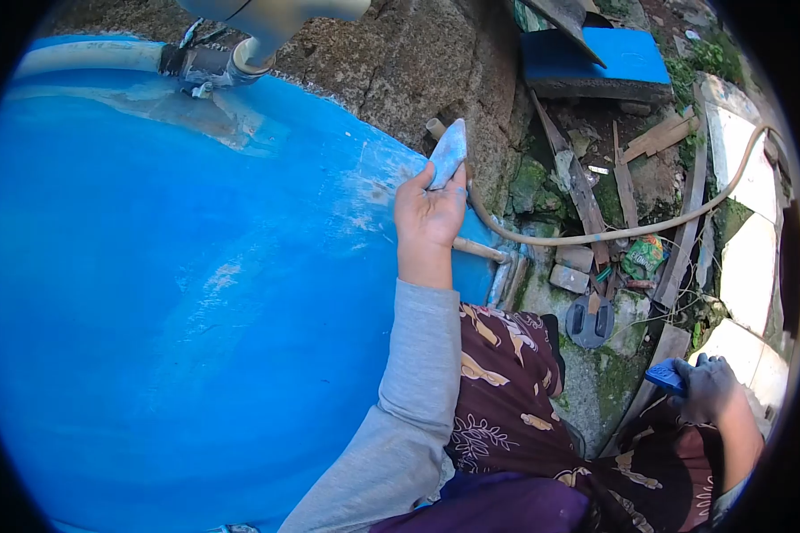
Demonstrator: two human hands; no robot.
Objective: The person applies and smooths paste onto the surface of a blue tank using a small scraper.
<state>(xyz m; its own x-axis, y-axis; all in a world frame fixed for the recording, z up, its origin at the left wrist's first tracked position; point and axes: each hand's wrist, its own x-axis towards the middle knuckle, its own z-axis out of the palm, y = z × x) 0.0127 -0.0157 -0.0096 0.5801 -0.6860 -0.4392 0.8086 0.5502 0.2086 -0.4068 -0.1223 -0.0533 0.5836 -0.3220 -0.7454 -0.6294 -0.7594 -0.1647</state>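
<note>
My left hand point(430, 211), palm up in a grey sleeve, grips a flat, pale blue-white piece point(450, 153) with a pointed tip between thumb and fingers. Its exact kind I cannot make out. The hand is over the right edge of a large blue-coated surface point(151, 266), near a whitish scuffed patch. At the lower right, my right hand point(713, 389), darkened with grime, is closed around a small blue block point(667, 377), held away from that surface.
A grey pipe fitting point(212, 67) joins pale pipes at the upper left. A tan hose point(596, 238) curves across the right side. Wooden boards point(587, 191), bricks point(570, 277) and a green packet point(644, 256) litter the mossy ground. A rock wall point(391, 67) rises behind.
</note>
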